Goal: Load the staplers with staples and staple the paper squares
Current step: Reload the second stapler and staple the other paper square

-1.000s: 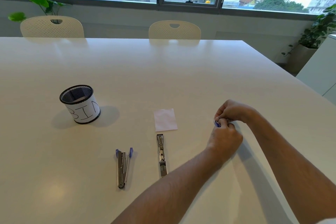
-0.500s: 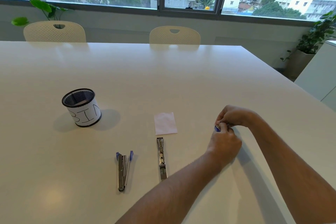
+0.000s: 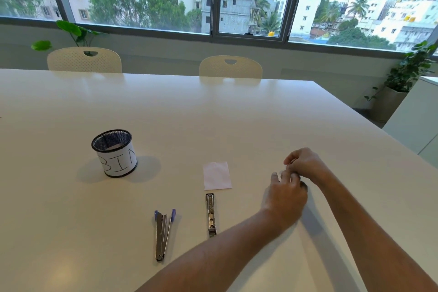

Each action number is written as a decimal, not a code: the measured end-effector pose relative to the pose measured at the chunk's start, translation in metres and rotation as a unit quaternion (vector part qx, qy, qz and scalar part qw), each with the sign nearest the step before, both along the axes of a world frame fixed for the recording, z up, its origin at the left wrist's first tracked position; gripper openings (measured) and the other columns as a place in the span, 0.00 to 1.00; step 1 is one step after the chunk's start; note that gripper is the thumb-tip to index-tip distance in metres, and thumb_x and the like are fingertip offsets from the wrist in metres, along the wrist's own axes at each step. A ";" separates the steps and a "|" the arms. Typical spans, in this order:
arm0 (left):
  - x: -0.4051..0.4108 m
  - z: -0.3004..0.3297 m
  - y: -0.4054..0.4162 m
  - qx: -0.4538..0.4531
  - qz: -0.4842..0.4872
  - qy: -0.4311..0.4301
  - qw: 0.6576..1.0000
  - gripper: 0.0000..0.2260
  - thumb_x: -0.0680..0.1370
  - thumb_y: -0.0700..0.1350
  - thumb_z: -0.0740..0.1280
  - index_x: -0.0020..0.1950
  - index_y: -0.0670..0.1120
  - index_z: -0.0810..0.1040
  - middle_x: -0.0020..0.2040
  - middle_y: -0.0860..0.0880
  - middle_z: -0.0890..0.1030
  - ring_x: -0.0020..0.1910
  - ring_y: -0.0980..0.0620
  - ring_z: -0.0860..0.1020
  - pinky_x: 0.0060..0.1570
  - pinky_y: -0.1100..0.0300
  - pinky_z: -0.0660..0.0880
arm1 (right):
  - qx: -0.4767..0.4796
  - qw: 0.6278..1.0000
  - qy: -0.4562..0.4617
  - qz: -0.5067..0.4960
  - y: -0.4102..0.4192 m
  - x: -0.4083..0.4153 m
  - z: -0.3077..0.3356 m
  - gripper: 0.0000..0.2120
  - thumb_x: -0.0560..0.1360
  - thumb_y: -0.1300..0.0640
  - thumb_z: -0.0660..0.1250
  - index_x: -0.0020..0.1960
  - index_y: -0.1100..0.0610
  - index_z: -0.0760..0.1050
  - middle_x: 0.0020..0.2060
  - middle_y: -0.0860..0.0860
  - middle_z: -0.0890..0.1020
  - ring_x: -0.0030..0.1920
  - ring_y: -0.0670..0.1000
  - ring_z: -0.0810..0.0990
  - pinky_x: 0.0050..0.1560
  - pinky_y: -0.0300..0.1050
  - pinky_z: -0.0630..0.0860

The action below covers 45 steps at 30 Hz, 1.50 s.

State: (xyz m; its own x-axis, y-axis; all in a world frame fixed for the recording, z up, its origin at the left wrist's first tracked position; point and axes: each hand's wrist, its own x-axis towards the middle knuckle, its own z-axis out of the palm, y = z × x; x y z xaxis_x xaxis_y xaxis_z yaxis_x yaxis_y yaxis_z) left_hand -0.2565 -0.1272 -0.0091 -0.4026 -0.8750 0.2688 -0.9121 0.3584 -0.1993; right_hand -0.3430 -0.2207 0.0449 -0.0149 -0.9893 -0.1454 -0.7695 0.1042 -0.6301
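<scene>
Found the left hand (image 3: 284, 197) and the right hand (image 3: 305, 163) touching each other above the right part of the desk (image 3: 237, 114), fingertips together around something very small. Could not tell if either hand really gripped anything, because of blur.

Saw the paper square (image 3: 217, 175) lying flat near the desk's middle, with the bare metal stapler (image 3: 210, 214) just beside its near edge. Saw the blue-tipped stapler (image 3: 163, 232) further left, toward the front edge, spread open in a narrow V.

Judged the paper very light, thin and easy to crease or slide away; better taken at one corner and pressed down while stapling. Judged the staplers stiff, smooth and rather slippery; better held by the long sides, away from the hinge. Expected staple strips to be small and brittle.

Noted a glossy white surface, a mesh cup (image 3: 114, 153) labelled BIN toward the left edge, two pale chairs (image 3: 84, 60) behind the far edge, wide windows (image 3: 142, 2), and potted plants (image 3: 407, 71).
</scene>
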 end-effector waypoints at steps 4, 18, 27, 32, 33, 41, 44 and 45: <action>0.021 0.018 0.004 -0.029 0.030 0.057 0.998 0.15 0.76 0.48 0.63 0.59 0.44 0.76 0.58 0.44 0.77 0.57 0.44 0.73 0.55 0.48 0.72 | -0.057 0.998 -0.028 -0.004 0.010 0.012 0.001 0.06 0.66 0.65 0.72 0.34 0.55 0.81 0.32 0.51 0.83 0.36 0.48 0.82 0.33 0.37 0.74; 0.131 0.033 0.026 0.016 0.260 0.155 0.953 0.14 0.75 0.52 0.63 0.53 0.44 0.78 0.50 0.45 0.79 0.53 0.44 0.73 0.47 0.53 0.71 | -0.047 0.991 -0.089 0.089 0.064 0.065 -0.012 0.04 0.64 0.62 0.76 0.32 0.55 0.84 0.29 0.50 0.84 0.32 0.45 0.83 0.39 0.41 0.81; 0.148 0.026 0.057 0.121 0.300 0.157 0.933 0.10 0.76 0.48 0.65 0.53 0.44 0.79 0.49 0.45 0.81 0.48 0.46 0.80 0.40 0.58 0.72 | -0.012 0.977 -0.161 0.136 0.084 0.098 -0.012 0.05 0.72 0.68 0.71 0.41 0.60 0.83 0.37 0.56 0.85 0.39 0.51 0.86 0.44 0.41 0.82; 0.145 0.024 0.068 0.128 0.305 0.177 0.927 0.07 0.75 0.41 0.64 0.51 0.44 0.78 0.47 0.45 0.81 0.44 0.47 0.80 0.37 0.58 0.71 | -0.017 0.972 -0.181 0.146 0.088 0.108 -0.013 0.03 0.74 0.67 0.70 0.45 0.63 0.82 0.38 0.58 0.85 0.38 0.53 0.86 0.40 0.39 0.82; 0.144 0.024 0.070 0.119 0.304 0.182 0.928 0.06 0.75 0.40 0.64 0.50 0.43 0.78 0.46 0.45 0.81 0.41 0.48 0.78 0.36 0.59 0.70 | -0.018 0.973 -0.180 0.146 0.088 0.108 -0.014 0.03 0.74 0.67 0.70 0.46 0.63 0.82 0.37 0.58 0.85 0.37 0.52 0.86 0.40 0.39 0.82; 0.142 0.020 0.076 0.054 0.308 0.254 0.915 0.05 0.72 0.45 0.66 0.38 0.45 0.76 0.38 0.46 0.79 0.34 0.48 0.74 0.33 0.60 0.67 | -0.031 0.972 -0.186 0.137 0.088 0.098 -0.013 0.06 0.74 0.66 0.69 0.42 0.58 0.82 0.35 0.55 0.85 0.35 0.50 0.85 0.37 0.35 0.80; 0.142 0.018 0.077 0.052 0.311 0.300 0.900 0.09 0.71 0.49 0.66 0.35 0.45 0.73 0.35 0.47 0.76 0.34 0.47 0.75 0.33 0.60 0.68 | -0.031 0.971 -0.197 0.135 0.088 0.093 -0.010 0.07 0.73 0.67 0.69 0.41 0.57 0.82 0.34 0.54 0.85 0.35 0.51 0.85 0.38 0.38 0.81; 0.142 0.017 0.078 0.054 0.309 0.323 0.893 0.11 0.71 0.51 0.67 0.36 0.44 0.75 0.35 0.47 0.78 0.35 0.46 0.77 0.33 0.60 0.70 | -0.032 0.970 -0.200 0.133 0.088 0.093 -0.009 0.08 0.73 0.68 0.69 0.40 0.57 0.81 0.34 0.54 0.85 0.35 0.51 0.85 0.39 0.39 0.81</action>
State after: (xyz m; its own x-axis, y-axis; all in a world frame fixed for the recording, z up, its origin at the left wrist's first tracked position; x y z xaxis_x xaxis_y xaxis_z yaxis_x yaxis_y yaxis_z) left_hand -0.1145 -0.0494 0.0082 0.3740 -0.9116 0.1703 -0.8548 -0.2676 0.4447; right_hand -0.2504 -0.1328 0.0355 0.2868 -0.9576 -0.0258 -0.4560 -0.1128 -0.8828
